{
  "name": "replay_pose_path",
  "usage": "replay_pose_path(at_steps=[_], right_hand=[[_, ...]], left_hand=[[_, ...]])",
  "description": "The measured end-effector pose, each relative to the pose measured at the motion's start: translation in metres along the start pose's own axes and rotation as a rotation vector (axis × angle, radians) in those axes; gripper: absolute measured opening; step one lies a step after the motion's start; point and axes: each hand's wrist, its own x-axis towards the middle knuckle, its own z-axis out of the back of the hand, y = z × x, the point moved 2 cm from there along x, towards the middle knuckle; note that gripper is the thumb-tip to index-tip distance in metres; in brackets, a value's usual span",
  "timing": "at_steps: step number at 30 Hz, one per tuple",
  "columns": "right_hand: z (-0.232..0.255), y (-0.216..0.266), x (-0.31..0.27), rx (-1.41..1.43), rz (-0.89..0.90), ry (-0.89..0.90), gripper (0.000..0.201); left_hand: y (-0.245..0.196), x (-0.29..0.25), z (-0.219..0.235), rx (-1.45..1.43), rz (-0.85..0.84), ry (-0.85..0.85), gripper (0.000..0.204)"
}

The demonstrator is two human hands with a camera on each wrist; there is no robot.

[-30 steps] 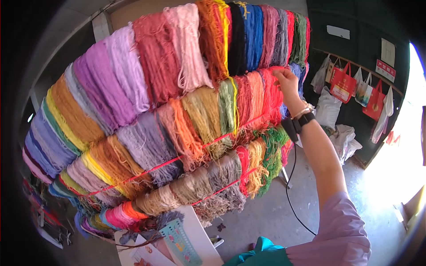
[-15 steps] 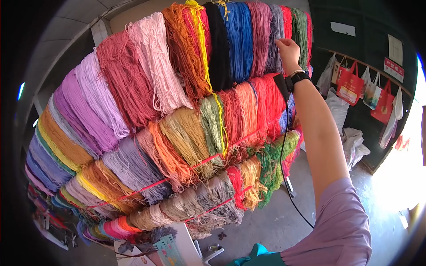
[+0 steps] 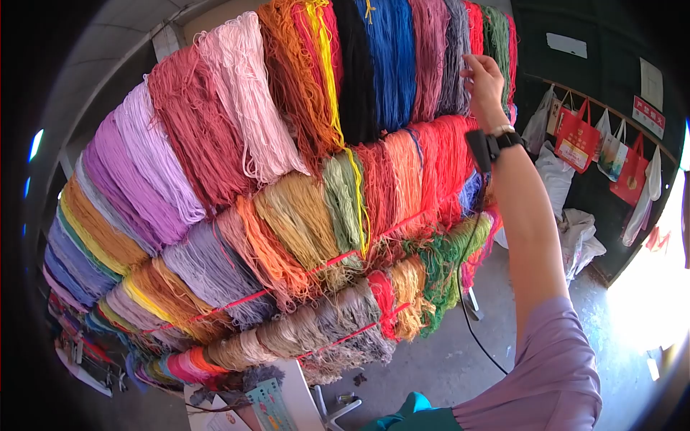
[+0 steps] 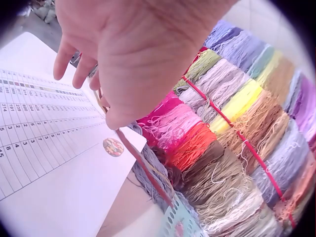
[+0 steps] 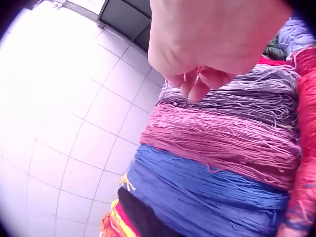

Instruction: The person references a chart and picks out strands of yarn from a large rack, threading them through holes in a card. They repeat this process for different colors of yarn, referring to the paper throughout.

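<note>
In the head view my right hand (image 3: 485, 86) is raised at the grey skeins (image 3: 458, 61), between mauve and red ones. Up close, its curled fingers (image 5: 199, 91) pinch a thin red thread (image 5: 199, 72) in front of grey-purple yarn (image 5: 247, 96). My left hand (image 4: 133, 59) shows only in the left wrist view, its thumb against brown strands (image 4: 143, 163) that run down to a pale teal card with holes (image 4: 180, 222); its fingers are partly hidden. Below it lies a printed number chart (image 4: 44, 143).
Tiers of coloured skeins (image 3: 244, 108) fill the rack, crossed by red cords (image 3: 333, 266). A white table (image 3: 302, 399) stands below. Bags (image 3: 575, 136) hang on the right wall above white sacks (image 3: 578, 237). A black cable (image 3: 467, 323) trails from my right wrist.
My right hand has moved up from the red skeins in the second tier to the grey ones in the top tier, its index finger now straighter. The head view has shifted slightly.
</note>
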Motion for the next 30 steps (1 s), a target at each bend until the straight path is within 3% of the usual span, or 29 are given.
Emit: replay_pose_path(at_steps=[3,5,6,8,9,10,11,12,13,14,15,18,19,20,21,22,23,24,25,26,28,30], right_hand=[[0.035,-0.001,-0.036,0.046,-0.102,0.308,0.010],[0.046,0.006,-0.094,-0.544,0.130,0.243,0.015],[0.057,0.002,-0.137,-0.687,0.364,0.276,0.016],[0.119,-0.038,-0.214,-1.090,0.449,0.732,0.015],[0.128,-0.032,-0.266,-1.143,0.675,0.905,0.016],[0.172,-0.062,-0.326,-1.140,0.489,1.038,0.018],[0.187,-0.044,-0.382,-1.470,0.270,1.330,0.025],[0.231,-0.056,-0.450,-1.526,-0.034,1.670,0.017],[0.283,-0.054,-0.512,-1.212,-0.110,1.906,0.008],[0.344,-0.056,-0.585,-0.751,-0.809,1.997,0.011],[0.326,-0.009,-0.603,-0.699,-1.557,2.322,0.012],[0.314,0.028,-0.643,-0.505,-1.626,2.082,0.014],[0.304,0.009,-0.655,-0.418,-1.163,1.947,0.011],[0.268,0.004,-0.650,-0.521,-0.810,1.880,0.013],[0.213,0.015,-0.629,-0.763,-0.624,1.784,0.015],[0.162,0.029,-0.599,-0.949,-0.602,1.757,0.014],[0.125,0.028,-0.564,-0.902,-0.506,1.558,0.010],[0.087,0.045,-0.560,-0.915,-0.332,1.513,0.009],[0.059,0.046,-0.573,-0.705,0.003,1.375,0.011],[0.029,0.044,-0.576,-0.534,0.006,1.306,0.014],[-0.009,0.051,-0.578,-0.221,-0.415,1.209,0.017],[-0.032,0.055,-0.596,0.059,-1.226,1.072,0.018]], left_hand=[[0.001,0.005,-0.003,0.009,-0.072,0.001,0.050],[0.003,0.008,-0.008,-0.016,-0.087,0.001,0.050],[-0.004,0.012,-0.008,-0.041,-0.069,0.006,0.049],[-0.017,0.018,-0.002,-0.071,-0.087,-0.007,0.049],[-0.020,0.022,-0.007,-0.076,-0.123,-0.024,0.049],[-0.025,0.028,-0.009,-0.082,-0.158,-0.045,0.049],[-0.034,0.032,-0.006,-0.101,-0.166,-0.035,0.052],[-0.044,0.035,0.000,-0.117,-0.175,-0.019,0.055],[-0.048,0.039,0.004,-0.132,-0.183,-0.002,0.058],[-0.048,0.043,0.002,-0.181,-0.219,-0.053,0.052],[-0.047,0.049,-0.005,-0.231,-0.254,-0.103,0.047],[-0.059,0.047,0.001,-0.240,-0.365,-0.112,0.036],[-0.076,0.051,0.005,-0.515,-0.291,0.037,0.035],[-0.105,0.036,0.030,-0.440,-0.296,0.072,0.035],[-0.138,0.027,0.047,-0.503,-0.455,0.035,0.032],[-0.156,0.030,0.037,-0.657,-0.530,0.070,0.029],[-0.221,0.041,0.048,-0.889,-0.541,0.215,0.028],[-0.232,0.017,0.057,-0.946,-0.554,0.305,0.027],[-0.237,-0.003,0.062,-0.994,-0.524,0.432,0.027],[-0.256,-0.013,0.073,-1.119,-0.517,0.549,0.027],[-0.282,-0.028,0.077,-1.138,-0.625,0.526,0.028],[-0.303,-0.041,0.092,-1.179,-0.619,0.521,0.028]])
